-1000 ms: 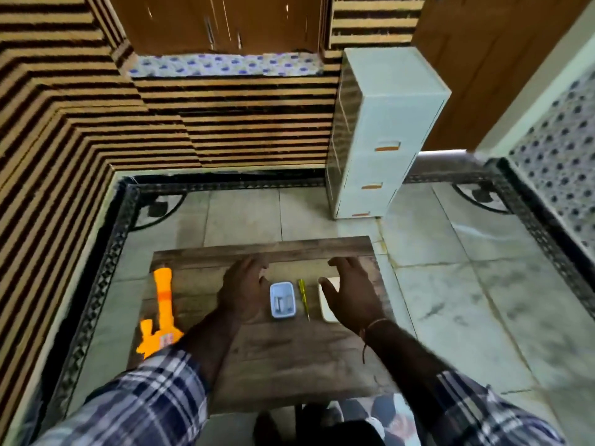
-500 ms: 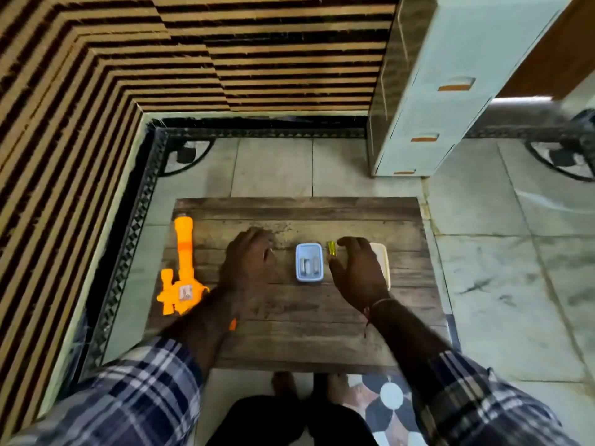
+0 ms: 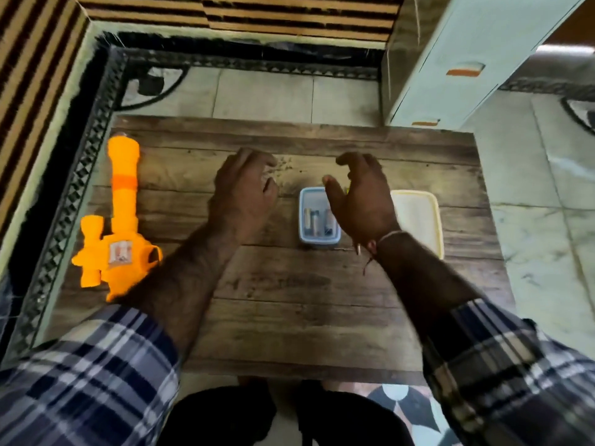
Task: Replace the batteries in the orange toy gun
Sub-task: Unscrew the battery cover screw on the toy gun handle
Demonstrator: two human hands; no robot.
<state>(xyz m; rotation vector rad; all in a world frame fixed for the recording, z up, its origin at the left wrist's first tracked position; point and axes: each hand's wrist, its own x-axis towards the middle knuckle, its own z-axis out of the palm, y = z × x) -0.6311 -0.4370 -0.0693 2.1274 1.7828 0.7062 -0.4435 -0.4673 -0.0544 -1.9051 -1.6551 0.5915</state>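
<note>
The orange toy gun (image 3: 119, 214) lies at the left end of the low wooden table (image 3: 289, 304), barrel pointing away from me. A small blue box (image 3: 314, 217) holding several batteries sits mid-table. My left hand (image 3: 244, 194) hovers between the gun and the box, fingers loosely curled and holding nothing. My right hand (image 3: 360, 197) hangs over the box's right side, fingers relaxed, also holding nothing. The yellow screwdriver is almost fully hidden under my right hand.
A cream lid or tray (image 3: 418, 220) lies right of the box. A white drawer cabinet (image 3: 467, 59) stands on the tiled floor beyond the table's far right corner. A striped wall runs along the left and back.
The camera has tipped down and closer to the table. Both hands have lifted slightly; my right hand now covers the screwdriver and the box's edge.
</note>
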